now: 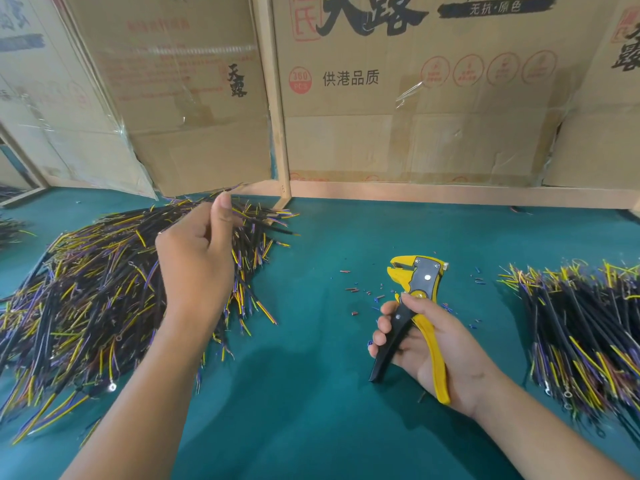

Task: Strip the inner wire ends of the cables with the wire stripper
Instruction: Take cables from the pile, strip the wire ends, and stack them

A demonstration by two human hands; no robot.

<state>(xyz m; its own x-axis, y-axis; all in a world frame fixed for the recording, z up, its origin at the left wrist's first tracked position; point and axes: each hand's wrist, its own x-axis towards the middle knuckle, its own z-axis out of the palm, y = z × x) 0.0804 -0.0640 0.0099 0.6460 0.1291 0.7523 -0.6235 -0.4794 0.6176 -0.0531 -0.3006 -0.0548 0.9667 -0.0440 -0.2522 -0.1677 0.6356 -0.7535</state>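
Note:
A big heap of black cables (86, 289) with yellow, purple and blue inner wires covers the left of the green table. My left hand (197, 258) hovers over the heap's far end and pinches the thin wire ends of one cable (273, 228) between thumb and fingers. My right hand (433, 344) grips the handles of the yellow and black wire stripper (414, 299), palm up, to the right of centre. The stripper's jaws point away from me and hold nothing.
A second pile of cables (585, 327) lies at the right edge. Small bits of stripped insulation (360, 289) are scattered in front of the stripper. Cardboard boxes (415, 98) and a wooden frame (277, 116) wall off the back of the green table (311, 393).

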